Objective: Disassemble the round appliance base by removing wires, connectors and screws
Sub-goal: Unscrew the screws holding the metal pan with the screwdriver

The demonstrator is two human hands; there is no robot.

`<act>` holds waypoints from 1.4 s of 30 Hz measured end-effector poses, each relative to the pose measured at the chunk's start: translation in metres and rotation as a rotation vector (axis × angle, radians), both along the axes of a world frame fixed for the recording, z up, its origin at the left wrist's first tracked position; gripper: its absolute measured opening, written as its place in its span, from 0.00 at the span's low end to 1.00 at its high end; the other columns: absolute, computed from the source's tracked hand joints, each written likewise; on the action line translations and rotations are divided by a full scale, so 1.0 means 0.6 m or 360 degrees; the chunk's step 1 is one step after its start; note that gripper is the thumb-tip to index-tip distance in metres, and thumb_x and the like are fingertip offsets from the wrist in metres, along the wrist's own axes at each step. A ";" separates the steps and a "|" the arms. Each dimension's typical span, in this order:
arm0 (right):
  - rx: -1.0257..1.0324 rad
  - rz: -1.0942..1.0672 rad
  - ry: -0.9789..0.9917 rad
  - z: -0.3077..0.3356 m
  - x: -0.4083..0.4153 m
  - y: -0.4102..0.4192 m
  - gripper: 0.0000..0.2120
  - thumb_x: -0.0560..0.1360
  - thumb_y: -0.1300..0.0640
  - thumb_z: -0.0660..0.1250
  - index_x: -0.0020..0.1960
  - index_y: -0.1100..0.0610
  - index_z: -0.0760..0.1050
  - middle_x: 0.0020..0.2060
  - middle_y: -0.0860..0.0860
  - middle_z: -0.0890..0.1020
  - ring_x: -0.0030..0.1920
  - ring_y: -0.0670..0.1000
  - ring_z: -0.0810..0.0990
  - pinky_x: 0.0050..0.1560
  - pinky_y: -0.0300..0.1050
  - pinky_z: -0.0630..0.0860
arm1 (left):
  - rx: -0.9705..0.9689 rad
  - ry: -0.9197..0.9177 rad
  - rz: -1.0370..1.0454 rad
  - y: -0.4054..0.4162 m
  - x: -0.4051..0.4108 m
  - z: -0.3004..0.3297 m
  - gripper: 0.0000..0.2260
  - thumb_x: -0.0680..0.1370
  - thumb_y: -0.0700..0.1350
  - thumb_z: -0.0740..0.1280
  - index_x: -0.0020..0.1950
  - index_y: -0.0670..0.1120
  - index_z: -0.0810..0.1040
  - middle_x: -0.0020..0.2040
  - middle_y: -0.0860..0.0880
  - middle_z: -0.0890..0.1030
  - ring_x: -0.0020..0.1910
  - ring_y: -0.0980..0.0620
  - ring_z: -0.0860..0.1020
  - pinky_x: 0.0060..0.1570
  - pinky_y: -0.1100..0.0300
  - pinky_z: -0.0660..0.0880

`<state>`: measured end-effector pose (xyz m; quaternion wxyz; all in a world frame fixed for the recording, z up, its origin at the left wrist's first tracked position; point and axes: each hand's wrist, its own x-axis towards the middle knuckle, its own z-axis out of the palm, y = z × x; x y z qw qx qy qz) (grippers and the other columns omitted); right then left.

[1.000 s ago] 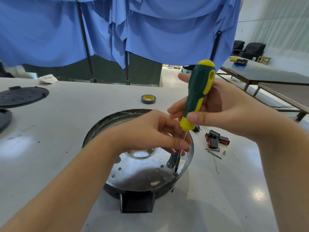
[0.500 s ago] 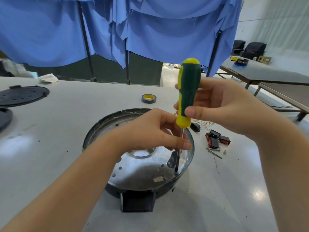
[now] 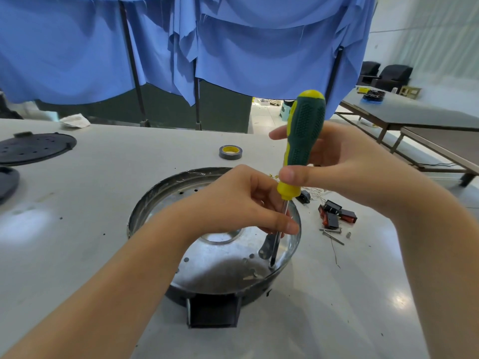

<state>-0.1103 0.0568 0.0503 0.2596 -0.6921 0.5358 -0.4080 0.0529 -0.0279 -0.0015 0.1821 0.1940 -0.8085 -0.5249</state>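
Note:
The round metal appliance base (image 3: pixel 160 195) sits on the white table in front of me, its black socket block (image 3: pixel 212 310) facing me. A green and yellow screwdriver (image 3: pixel 302 136) stands nearly upright, its tip on a screw (image 3: pixel 272 265) at the base's inner right floor. My right hand (image 3: pixel 344 167) grips the handle, thumb on the yellow collar. My left hand (image 3: pixel 241 203) pinches the metal shaft just above the base's rim.
Removed red and black switches (image 3: pixel 334 215), loose screws and thin wires (image 3: pixel 333 233) lie right of the base. A roll of tape (image 3: pixel 230 152) lies behind it. Black round plates (image 3: pixel 33 148) lie at the far left. Blue cloth hangs behind the table.
The screwdriver handle has swung from leaning right to nearly upright, and its green side has turned toward me. The tip stays on the same screw; my left hand holds the shaft throughout.

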 end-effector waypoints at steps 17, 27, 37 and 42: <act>0.0147 0.0257 -0.0214 0.006 -0.012 0.009 0.31 0.68 0.61 0.71 0.68 0.48 0.67 0.53 0.48 0.84 0.54 0.51 0.83 0.49 0.40 0.80 | 0.0100 0.0002 -0.0054 -0.004 0.008 0.004 0.04 0.71 0.37 0.75 0.45 0.41 0.84 0.41 0.43 0.86 0.42 0.48 0.85 0.44 0.61 0.79; 0.0007 0.0068 0.0022 0.005 -0.015 0.007 0.25 0.63 0.50 0.75 0.60 0.45 0.75 0.46 0.46 0.85 0.50 0.53 0.83 0.53 0.44 0.81 | 0.0072 -0.0025 -0.0050 0.001 0.005 0.008 0.06 0.70 0.39 0.76 0.46 0.42 0.84 0.41 0.42 0.85 0.40 0.51 0.84 0.44 0.62 0.79; 0.0147 0.0265 -0.0127 0.007 -0.018 0.010 0.31 0.69 0.60 0.71 0.69 0.49 0.67 0.54 0.51 0.83 0.54 0.54 0.83 0.51 0.43 0.80 | 0.0114 0.0043 -0.0038 0.002 0.010 0.014 0.05 0.71 0.37 0.75 0.45 0.43 0.85 0.41 0.44 0.86 0.44 0.47 0.85 0.45 0.62 0.80; 0.0036 0.0111 -0.0012 0.003 -0.010 0.006 0.26 0.62 0.48 0.77 0.59 0.45 0.77 0.50 0.47 0.84 0.49 0.53 0.83 0.52 0.43 0.80 | 0.0005 0.0071 0.0050 0.002 0.005 0.008 0.08 0.68 0.37 0.77 0.44 0.37 0.83 0.39 0.40 0.85 0.40 0.44 0.84 0.45 0.61 0.81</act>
